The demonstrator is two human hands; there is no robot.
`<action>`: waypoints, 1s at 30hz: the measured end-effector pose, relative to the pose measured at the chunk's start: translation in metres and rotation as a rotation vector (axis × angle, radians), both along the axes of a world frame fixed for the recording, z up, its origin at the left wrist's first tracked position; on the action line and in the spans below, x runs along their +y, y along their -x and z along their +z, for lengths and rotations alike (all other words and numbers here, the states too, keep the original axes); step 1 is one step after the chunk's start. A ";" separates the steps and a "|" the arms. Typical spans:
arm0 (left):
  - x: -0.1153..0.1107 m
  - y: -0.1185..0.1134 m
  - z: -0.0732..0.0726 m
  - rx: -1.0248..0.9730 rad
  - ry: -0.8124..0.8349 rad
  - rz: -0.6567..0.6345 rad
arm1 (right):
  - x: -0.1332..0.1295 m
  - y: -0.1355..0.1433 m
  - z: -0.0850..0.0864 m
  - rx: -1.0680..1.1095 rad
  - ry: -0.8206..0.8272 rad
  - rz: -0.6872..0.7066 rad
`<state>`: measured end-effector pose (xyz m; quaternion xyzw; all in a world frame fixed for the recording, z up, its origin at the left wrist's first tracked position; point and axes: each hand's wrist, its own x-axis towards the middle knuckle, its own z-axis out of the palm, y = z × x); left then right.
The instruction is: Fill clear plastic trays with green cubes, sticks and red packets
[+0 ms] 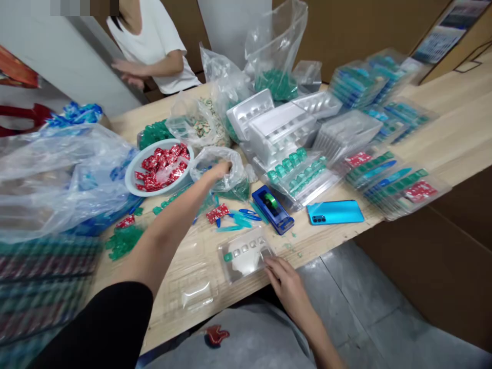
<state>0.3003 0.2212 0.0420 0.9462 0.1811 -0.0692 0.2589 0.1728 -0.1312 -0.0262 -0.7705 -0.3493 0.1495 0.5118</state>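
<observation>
From the left, my left hand (223, 168) reaches into the mouth of a clear plastic bag (241, 187) with green pieces in it; its fingers are hidden. A clear blister tray (246, 264) lies near the table's front edge, with one green piece (228, 257) in its left end pocket and more pockets beside it. My right hand (279, 269) grips the right edge of this tray. Behind the tray lie blue and teal sticks (241, 220), a red patterned packet (217, 213) and a blue tape dispenser (272, 209) with green tape.
A white bowl (131, 177) of red packets stands at the left, near large plastic bags (73, 169). Stacked trays (280, 125) fill the back; filled packs (407, 184) and a blue phone (335, 212) are at the right. A person in white (161, 46) stands across the table.
</observation>
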 end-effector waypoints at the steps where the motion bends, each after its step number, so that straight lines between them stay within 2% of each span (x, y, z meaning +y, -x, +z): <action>1: 0.004 0.005 0.005 0.019 -0.009 0.026 | 0.002 -0.003 0.004 0.054 -0.031 0.001; 3: 0.007 0.021 0.021 0.032 -0.026 0.079 | 0.010 -0.007 0.014 0.175 -0.094 0.009; 5: 0.000 0.048 0.038 0.002 -0.019 0.107 | 0.023 -0.010 0.023 0.318 -0.158 0.015; 8: -0.036 0.100 0.055 -0.029 0.086 0.035 | 0.049 -0.011 0.034 0.535 -0.254 0.030; 10: -0.068 0.134 0.057 -0.016 0.191 -0.058 | 0.067 -0.009 0.040 0.804 -0.369 0.049; 12: -0.097 0.162 0.054 -0.031 0.286 -0.135 | 0.081 -0.006 0.046 1.170 -0.478 0.055; 14: -0.116 0.183 0.050 -0.095 0.374 -0.203 | 0.088 -0.004 0.051 1.466 -0.519 0.025; 16: -0.123 0.199 0.047 -0.160 0.429 -0.226 | 0.088 -0.001 0.056 1.581 -0.498 -0.013; 19: -0.121 0.216 0.045 -0.188 0.483 -0.147 | 0.082 0.003 0.063 1.608 -0.475 0.012; 24: -0.125 0.231 0.046 -0.378 0.676 0.042 | 0.079 0.007 0.075 1.406 -0.468 0.127; 28: -0.133 0.234 0.045 -0.532 0.514 0.042 | 0.084 0.009 0.082 1.322 -0.489 0.149; 30: -0.136 0.237 0.044 -0.594 0.497 0.061 | 0.085 0.012 0.083 1.288 -0.491 0.186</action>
